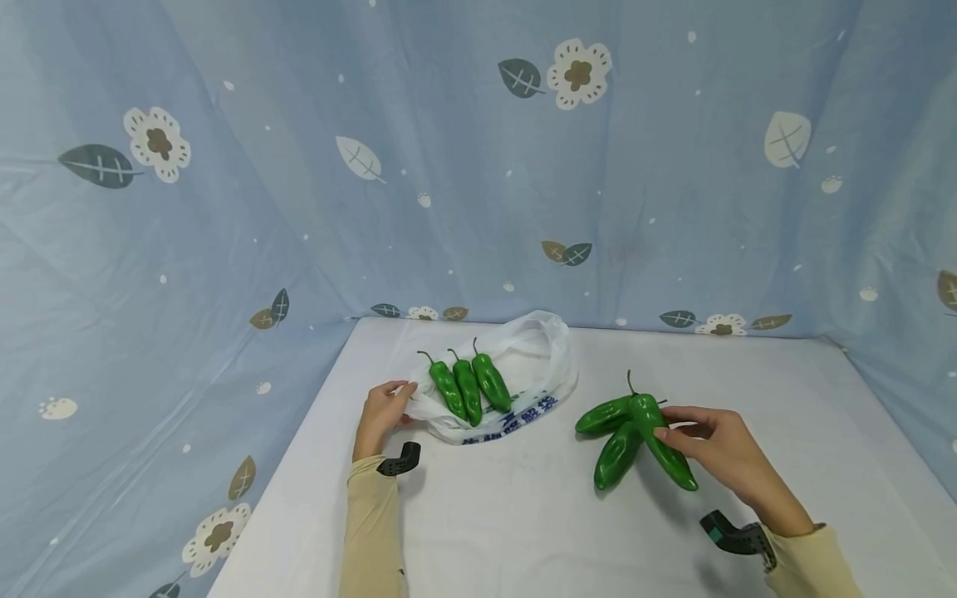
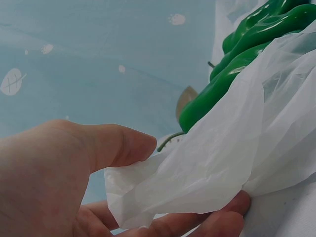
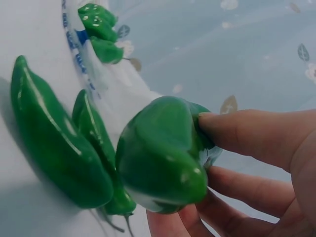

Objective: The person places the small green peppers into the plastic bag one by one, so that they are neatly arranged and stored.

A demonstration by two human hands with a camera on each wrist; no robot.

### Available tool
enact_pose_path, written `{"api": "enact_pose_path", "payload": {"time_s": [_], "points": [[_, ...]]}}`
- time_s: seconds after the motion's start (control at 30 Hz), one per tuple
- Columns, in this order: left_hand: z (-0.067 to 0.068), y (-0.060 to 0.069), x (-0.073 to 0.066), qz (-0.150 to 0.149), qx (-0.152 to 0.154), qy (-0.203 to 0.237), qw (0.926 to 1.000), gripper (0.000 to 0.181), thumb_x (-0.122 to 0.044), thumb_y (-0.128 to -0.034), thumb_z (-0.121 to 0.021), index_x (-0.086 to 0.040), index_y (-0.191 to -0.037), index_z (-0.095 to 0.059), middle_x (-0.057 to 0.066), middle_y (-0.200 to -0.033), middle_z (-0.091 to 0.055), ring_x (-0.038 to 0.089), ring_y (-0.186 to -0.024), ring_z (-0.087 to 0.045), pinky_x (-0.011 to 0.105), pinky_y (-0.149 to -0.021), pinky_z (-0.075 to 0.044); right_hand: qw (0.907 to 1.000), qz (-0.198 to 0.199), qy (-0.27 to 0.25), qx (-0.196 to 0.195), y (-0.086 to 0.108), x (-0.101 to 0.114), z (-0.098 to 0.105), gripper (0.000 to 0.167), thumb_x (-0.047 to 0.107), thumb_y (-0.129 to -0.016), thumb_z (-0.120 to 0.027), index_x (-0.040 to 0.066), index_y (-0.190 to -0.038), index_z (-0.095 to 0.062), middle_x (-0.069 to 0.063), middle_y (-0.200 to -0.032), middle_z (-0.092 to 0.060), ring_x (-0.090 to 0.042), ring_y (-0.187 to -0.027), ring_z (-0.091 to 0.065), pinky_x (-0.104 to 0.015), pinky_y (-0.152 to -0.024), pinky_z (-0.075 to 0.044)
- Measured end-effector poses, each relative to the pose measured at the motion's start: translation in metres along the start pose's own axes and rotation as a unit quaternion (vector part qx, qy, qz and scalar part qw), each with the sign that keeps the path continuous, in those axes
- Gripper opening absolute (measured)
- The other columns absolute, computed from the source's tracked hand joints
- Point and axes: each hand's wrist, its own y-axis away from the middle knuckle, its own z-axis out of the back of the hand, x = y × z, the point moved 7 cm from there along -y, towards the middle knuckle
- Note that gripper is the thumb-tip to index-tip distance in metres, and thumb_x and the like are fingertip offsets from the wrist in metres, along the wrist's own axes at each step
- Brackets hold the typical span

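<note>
My left hand (image 1: 383, 415) holds the near-left edge of a white plastic bag (image 1: 552, 374); in the left wrist view the thumb lies over the film (image 2: 197, 182) and the fingers pass beneath it. Three glossy green peppers (image 1: 491, 384) with thin curved stems lie side by side at the bag's left part. To the right, my right hand (image 1: 718, 444) pinches another green pepper (image 1: 662, 448) between thumb and fingers. That pepper overlaps two more, one pepper (image 1: 602, 416) pointing left and one pepper (image 1: 617, 458) pointing toward me; the right wrist view shows these two lying on the table.
A white-covered table (image 1: 493, 523) carries everything. Blue curtain cloth (image 1: 463, 149) with leaves and flowers hangs behind and at both sides. Blue printed characters (image 1: 523, 415) run along the bag's near edge. Each wrist bears a black camera mount (image 1: 736, 536).
</note>
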Motion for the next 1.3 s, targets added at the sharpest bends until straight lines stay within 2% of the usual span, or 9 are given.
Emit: {"api": "enact_pose_path", "payload": {"time_s": [0.23, 0.4, 0.77, 0.9, 1.13, 1.3], "points": [[0.001, 0.0, 0.0, -0.004, -0.003, 0.009, 0.9999, 0.054, -0.039, -0.1018, -0.059, -0.005, -0.145, -0.058, 0.024, -0.138, -0.062, 0.012, -0.071, -0.066, 0.024, -0.07, -0.056, 0.9999, 0.003, -0.013, 0.001, -0.012, 0.011, 0.002, 0.054, 0.038, -0.097, -0.073, -0.001, -0.135, -0.066, -0.021, -0.123, -0.074, -0.015, -0.1, -0.071, -0.033, -0.08, -0.054], [0.001, 0.0, 0.001, -0.006, 0.0, 0.014, 0.9999, 0.055, -0.039, -0.1017, -0.059, -0.005, -0.145, -0.057, 0.025, -0.143, -0.059, 0.012, -0.07, -0.065, 0.024, -0.07, -0.056, 0.9997, 0.009, -0.021, 0.002, -0.02, 0.022, 0.003, 0.055, 0.04, -0.097, -0.072, 0.001, -0.137, -0.065, -0.019, -0.122, -0.074, -0.009, -0.098, -0.07, -0.036, -0.085, -0.055], [0.001, -0.002, 0.0, -0.004, 0.0, -0.002, 1.0, 0.055, -0.04, -0.1022, -0.058, -0.006, -0.146, -0.057, 0.025, -0.151, -0.052, 0.011, -0.068, -0.065, 0.023, -0.069, -0.055, 0.9994, 0.02, -0.028, -0.004, -0.035, 0.038, 0.003, 0.056, 0.04, -0.098, -0.071, 0.0, -0.138, -0.064, -0.022, -0.126, -0.072, -0.018, -0.105, -0.071, -0.047, -0.093, -0.056], [0.001, -0.004, 0.0, -0.003, -0.001, -0.009, 1.0, 0.056, -0.04, -0.1021, -0.058, -0.006, -0.146, -0.057, 0.026, -0.154, -0.049, 0.01, -0.066, -0.065, 0.022, -0.066, -0.052, 0.9991, 0.019, -0.039, 0.001, -0.041, 0.04, 0.0, 0.056, 0.039, -0.099, -0.07, 0.001, -0.139, -0.063, -0.022, -0.129, -0.071, -0.016, -0.104, -0.071, -0.042, -0.092, -0.058], [0.001, -0.003, 0.0, -0.006, -0.002, -0.015, 0.9999, 0.055, -0.04, -0.1017, -0.059, -0.006, -0.145, -0.059, 0.027, -0.142, -0.06, 0.009, -0.062, -0.065, 0.022, -0.063, -0.05, 0.9985, 0.015, -0.053, 0.003, -0.05, 0.048, -0.002, 0.056, 0.04, -0.098, -0.07, 0.003, -0.14, -0.063, -0.02, -0.128, -0.072, -0.012, -0.103, -0.07, -0.045, -0.094, -0.058], [0.001, -0.003, -0.001, -0.006, -0.006, -0.02, 0.9998, 0.055, -0.04, -0.1016, -0.059, -0.005, -0.145, -0.058, 0.025, -0.132, -0.065, 0.01, -0.062, -0.065, 0.023, -0.063, -0.05, 0.9975, 0.016, -0.069, 0.002, -0.054, 0.054, -0.003, 0.056, 0.038, -0.098, -0.071, 0.002, -0.14, -0.063, -0.022, -0.127, -0.071, -0.013, -0.101, -0.071, -0.035, -0.084, -0.06]]}}
